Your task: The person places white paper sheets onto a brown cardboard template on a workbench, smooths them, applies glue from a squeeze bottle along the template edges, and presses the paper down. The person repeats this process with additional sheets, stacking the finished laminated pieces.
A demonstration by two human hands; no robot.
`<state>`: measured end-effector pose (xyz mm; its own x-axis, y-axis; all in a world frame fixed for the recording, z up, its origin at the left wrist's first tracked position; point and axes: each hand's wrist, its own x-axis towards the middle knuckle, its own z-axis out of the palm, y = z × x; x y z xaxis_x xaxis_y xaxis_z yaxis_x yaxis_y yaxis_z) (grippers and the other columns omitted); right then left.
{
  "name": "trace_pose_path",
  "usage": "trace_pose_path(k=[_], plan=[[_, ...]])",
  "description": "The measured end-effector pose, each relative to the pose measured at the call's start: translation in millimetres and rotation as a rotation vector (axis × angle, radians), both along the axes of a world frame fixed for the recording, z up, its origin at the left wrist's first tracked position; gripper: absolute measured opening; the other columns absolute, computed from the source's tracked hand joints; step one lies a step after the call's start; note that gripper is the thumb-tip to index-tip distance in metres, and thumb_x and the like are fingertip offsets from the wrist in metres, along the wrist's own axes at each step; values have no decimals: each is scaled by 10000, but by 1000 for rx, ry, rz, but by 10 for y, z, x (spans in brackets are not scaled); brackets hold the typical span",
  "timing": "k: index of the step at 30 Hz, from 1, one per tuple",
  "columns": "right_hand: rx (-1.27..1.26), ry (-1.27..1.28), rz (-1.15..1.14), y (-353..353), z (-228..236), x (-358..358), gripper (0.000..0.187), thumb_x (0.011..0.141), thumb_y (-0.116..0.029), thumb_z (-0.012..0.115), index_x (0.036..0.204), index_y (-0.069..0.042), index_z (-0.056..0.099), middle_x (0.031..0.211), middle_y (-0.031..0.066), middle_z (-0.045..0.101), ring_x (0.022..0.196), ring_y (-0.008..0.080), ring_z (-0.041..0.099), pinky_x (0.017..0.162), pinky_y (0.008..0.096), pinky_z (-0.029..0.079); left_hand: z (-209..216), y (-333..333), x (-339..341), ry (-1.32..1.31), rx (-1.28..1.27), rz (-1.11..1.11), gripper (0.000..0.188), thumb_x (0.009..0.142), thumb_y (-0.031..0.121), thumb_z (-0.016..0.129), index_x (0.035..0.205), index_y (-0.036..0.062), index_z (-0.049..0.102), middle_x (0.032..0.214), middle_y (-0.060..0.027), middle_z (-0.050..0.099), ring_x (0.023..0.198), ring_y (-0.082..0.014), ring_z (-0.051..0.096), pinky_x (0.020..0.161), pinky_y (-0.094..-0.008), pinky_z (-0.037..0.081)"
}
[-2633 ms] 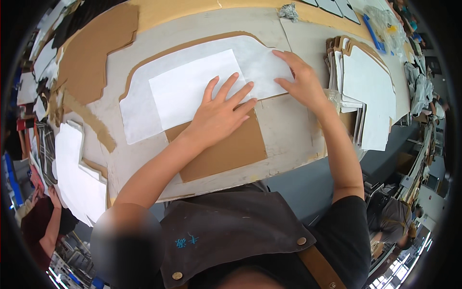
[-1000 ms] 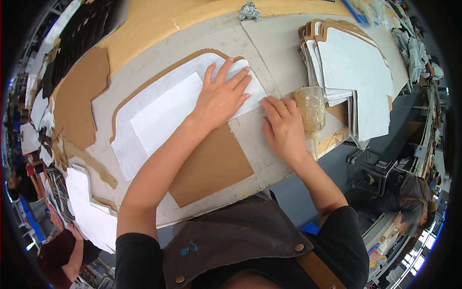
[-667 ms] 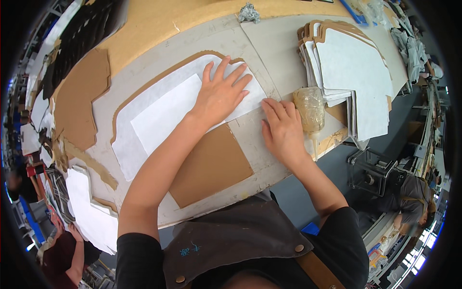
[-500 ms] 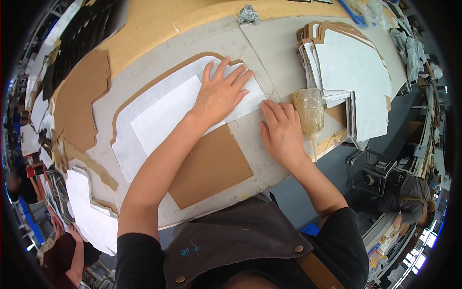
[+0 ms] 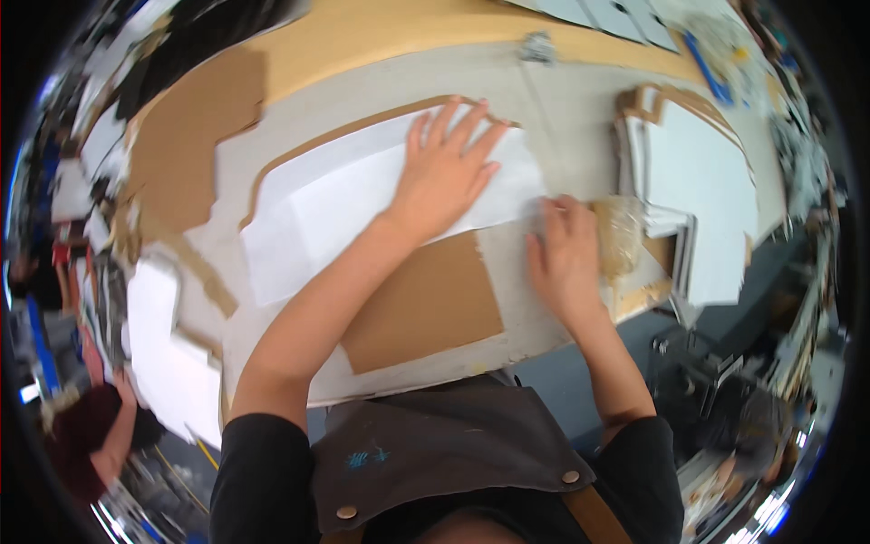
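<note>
Blue characters [image 5: 367, 459] mark the apron [image 5: 471, 444]; the left hand [image 5: 439, 186] splays over white sheeting [image 5: 507, 186], the right hand [image 5: 569, 258], thumb apart, at its corner.

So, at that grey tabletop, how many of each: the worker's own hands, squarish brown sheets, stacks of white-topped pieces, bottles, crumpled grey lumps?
Hands: 2 (left hand, right hand)
Squarish brown sheet: 1
White-topped stacks: 2 (right stack, left stack)
Bottle: 1
Crumpled grey lump: 1
Total: 7
</note>
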<state>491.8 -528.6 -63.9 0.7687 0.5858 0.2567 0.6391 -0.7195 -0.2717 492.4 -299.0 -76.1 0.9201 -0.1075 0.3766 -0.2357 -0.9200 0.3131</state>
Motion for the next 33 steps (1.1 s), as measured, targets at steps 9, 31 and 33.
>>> trace_pose_path(k=[9,31,33], plan=[[13,38,126,239,147,40,424,883,-24,622,1290,40,522,1351,218,472,1141,417,492,966,505,427,-9,854,-1625,183,-34,403,588,966,214,591,1464,-23,388,1590,-232,270,1476,-400,251,1201,-521,204],[31,13,224,704,33,369,391,861,-18,640,1241,48,578,1312,195,529,1191,396,479,1010,464,431,-53,1427,-1907,33,51,489,401,920,173,654,1294,37,603,1487,-119,468,1405,-342,377,1141,-525,266],[59,16,298,881,23,439,383,859,-24,647,1231,45,590,1302,184,541,1192,393,477,1013,463,429,-80,1374,-1657,-15,12,420,312,900,143,672,1203,67,671,1458,-99,502,1403,-339,377,1114,-515,288]])
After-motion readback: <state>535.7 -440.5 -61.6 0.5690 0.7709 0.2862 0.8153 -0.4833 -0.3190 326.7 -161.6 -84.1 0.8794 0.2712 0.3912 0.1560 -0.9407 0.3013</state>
